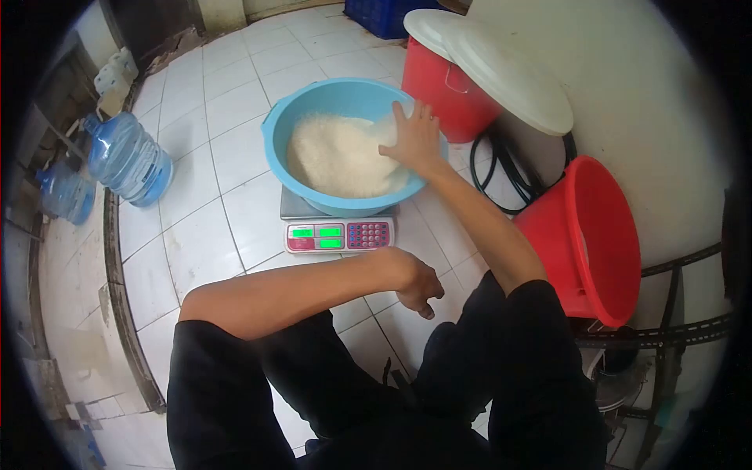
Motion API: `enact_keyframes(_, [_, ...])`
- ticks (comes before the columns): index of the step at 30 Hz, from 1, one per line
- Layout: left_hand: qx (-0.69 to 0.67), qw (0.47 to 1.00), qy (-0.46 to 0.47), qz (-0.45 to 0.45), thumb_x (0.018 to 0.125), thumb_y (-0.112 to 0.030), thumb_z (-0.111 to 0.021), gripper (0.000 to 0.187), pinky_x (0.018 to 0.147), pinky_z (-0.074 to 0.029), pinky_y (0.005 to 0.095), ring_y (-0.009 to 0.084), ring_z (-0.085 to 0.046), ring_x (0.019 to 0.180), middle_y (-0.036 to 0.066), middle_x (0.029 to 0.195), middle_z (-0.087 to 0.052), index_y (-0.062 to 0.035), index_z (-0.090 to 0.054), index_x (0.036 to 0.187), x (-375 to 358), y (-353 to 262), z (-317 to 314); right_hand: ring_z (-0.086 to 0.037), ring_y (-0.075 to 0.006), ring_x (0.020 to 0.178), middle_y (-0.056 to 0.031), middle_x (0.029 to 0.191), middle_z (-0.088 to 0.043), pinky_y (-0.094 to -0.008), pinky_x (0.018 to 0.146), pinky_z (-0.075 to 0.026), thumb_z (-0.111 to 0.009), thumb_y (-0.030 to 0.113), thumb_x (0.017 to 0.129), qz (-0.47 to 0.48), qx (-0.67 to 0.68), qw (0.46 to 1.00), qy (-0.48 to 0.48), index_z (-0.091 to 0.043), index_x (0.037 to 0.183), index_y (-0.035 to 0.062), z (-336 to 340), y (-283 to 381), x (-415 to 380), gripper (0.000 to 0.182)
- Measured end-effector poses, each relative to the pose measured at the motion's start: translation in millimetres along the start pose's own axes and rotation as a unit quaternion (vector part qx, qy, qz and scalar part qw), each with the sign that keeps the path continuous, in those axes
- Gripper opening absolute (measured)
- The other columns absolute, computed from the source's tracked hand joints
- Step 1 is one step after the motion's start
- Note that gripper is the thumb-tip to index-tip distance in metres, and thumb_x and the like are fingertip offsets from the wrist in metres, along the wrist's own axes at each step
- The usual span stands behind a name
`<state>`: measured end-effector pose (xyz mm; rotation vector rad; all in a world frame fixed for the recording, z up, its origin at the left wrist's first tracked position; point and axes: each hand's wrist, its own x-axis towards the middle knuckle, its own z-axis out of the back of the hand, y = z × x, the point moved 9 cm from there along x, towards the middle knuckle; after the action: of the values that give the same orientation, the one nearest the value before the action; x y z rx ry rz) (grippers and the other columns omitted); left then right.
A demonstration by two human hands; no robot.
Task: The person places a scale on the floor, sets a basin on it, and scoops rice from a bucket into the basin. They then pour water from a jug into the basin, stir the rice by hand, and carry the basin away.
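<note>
A light-blue basin (pixel 278 160) rests on a digital weighing scale (pixel 338 235) with green-lit displays and a keypad. Inside lies a heap of pale rice-like grains (pixel 333 153). My right hand (pixel 417 142) is over the basin's right side, fingers spread around a whitish translucent cup-like thing (pixel 382 129); its exact shape is hard to make out. My left hand (pixel 419 288) hangs loosely in front of the scale, fingers drooping and partly apart, with nothing visible in it. The left forearm lies across my knee.
Behind the basin at right stands a red bucket (pixel 439 90) with white lids (pixel 509 74). Another red bucket (pixel 607 243) leans nearer, beside a black hose (pixel 501 176). Large blue water bottles (pixel 129 160) stand at left. A blue crate (pixel 384 16) is at the back.
</note>
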<state>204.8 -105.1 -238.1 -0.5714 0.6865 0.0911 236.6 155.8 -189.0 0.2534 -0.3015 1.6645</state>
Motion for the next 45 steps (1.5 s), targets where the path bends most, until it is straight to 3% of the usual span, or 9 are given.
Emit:
enact_keyframes(6, [-0.012,1.0,0.01,-0.018,0.096,-0.053,-0.045,0.067,0.104,-0.041,0.0483,0.038,-0.049,0.126,0.021,0.134,-0.053,-0.0079,-0.039,0.145,7,11,-9,-0.036,-0.0449,0.122,-0.0256,0.129,-0.039,-0.0574,0.099,-0.036,-0.085,0.048,0.057,0.088,0.021,0.972,-0.217,-0.039,0.138,0.0089,69,-30,-6,0.101])
enact_keyframes(15, [-0.033,0.997,0.06,-0.046,0.095,-0.061,-0.041,0.071,0.108,-0.037,0.0449,0.0375,-0.046,0.129,0.021,0.14,-0.049,-0.0127,-0.037,0.147,19,5,-7,-0.048,-0.0383,0.116,-0.0297,0.126,-0.043,-0.044,0.097,-0.044,-0.08,0.055,0.069,-0.243,0.464,0.811,-0.261,-0.032,0.137,0.0014,209,-348,-140,0.099])
enact_keyframes(20, [-0.063,0.99,0.1,-0.076,0.095,-0.061,-0.042,0.071,0.105,-0.041,0.0425,0.0382,-0.054,0.121,0.023,0.138,-0.05,-0.0103,-0.04,0.145,31,-2,-7,-0.046,-0.0427,0.122,-0.0334,0.13,-0.042,-0.0484,0.097,-0.046,-0.083,0.054,0.063,-0.415,0.126,0.87,-0.233,-0.036,0.134,-0.0002,218,-505,-279,0.101])
enact_keyframes(26, [-0.03,0.997,0.06,-0.031,0.096,-0.058,-0.042,0.068,0.1,-0.044,0.0444,0.0394,-0.058,0.114,0.023,0.132,-0.055,-0.0109,-0.04,0.144,50,16,2,-0.041,-0.0527,0.124,-0.0362,0.137,-0.035,-0.0608,0.098,-0.043,-0.09,0.042,0.056,-0.514,-0.089,0.852,-0.033,-0.037,0.139,0.0076,66,-600,-362,0.105])
enact_keyframes(30, [-0.034,0.998,0.05,-0.004,0.097,-0.056,-0.043,0.067,0.103,-0.043,0.0424,0.0378,-0.058,0.115,0.024,0.131,-0.054,-0.0115,-0.036,0.147,48,16,4,-0.05,-0.0451,0.119,-0.022,0.122,-0.057,-0.0563,0.094,-0.046,-0.081,0.051,0.06,-0.401,-0.128,0.885,0.198,-0.048,0.131,-0.0001,-21,-523,-343,0.093])
enact_keyframes(33, [-0.081,0.994,0.063,0.023,0.097,-0.056,-0.042,0.066,0.103,-0.043,0.0422,0.0373,-0.058,0.115,0.024,0.132,-0.054,-0.0113,-0.038,0.146,49,18,6,-0.049,-0.0421,0.118,-0.0306,0.127,-0.05,-0.0543,0.09,-0.047,-0.081,0.054,0.053,-0.387,-0.042,0.885,0.257,-0.041,0.14,0.0037,-93,-519,-355,0.108])
enact_keyframes(38, [-0.076,0.994,0.071,0.017,0.096,-0.058,-0.043,0.067,0.102,-0.043,0.0446,0.0386,-0.056,0.117,0.021,0.136,-0.052,-0.0128,-0.039,0.145,57,28,4,-0.058,-0.0334,0.107,-0.0203,0.114,-0.06,-0.0434,0.086,-0.051,-0.072,0.06,0.064,-0.445,0.315,0.746,0.382,-0.049,0.132,0.003,-85,-512,-374,0.092])
enact_keyframes(42, [-0.07,0.996,0.044,0.021,0.094,-0.054,-0.051,0.067,0.102,-0.045,0.043,0.0364,-0.057,0.117,0.021,0.135,-0.053,-0.0105,-0.04,0.144,57,29,14,-0.064,-0.0281,0.091,-0.0152,0.101,-0.065,-0.0397,0.083,-0.052,-0.066,0.061,0.073,-0.373,0.382,0.779,0.329,-0.062,0.112,-0.001,-43,-465,-342,0.073])
enact_keyframes(45, [-0.074,0.996,0.036,0.035,0.093,-0.055,-0.052,0.07,0.101,-0.046,0.043,0.0361,-0.058,0.116,0.02,0.135,-0.052,-0.0087,-0.039,0.145,52,27,14,-0.064,-0.0265,0.086,-0.0144,0.094,-0.066,-0.0416,0.083,-0.051,-0.05,0.06,0.087,-0.415,0.582,0.665,0.216,-0.065,0.102,0.0003,-90,-489,-371,0.063])
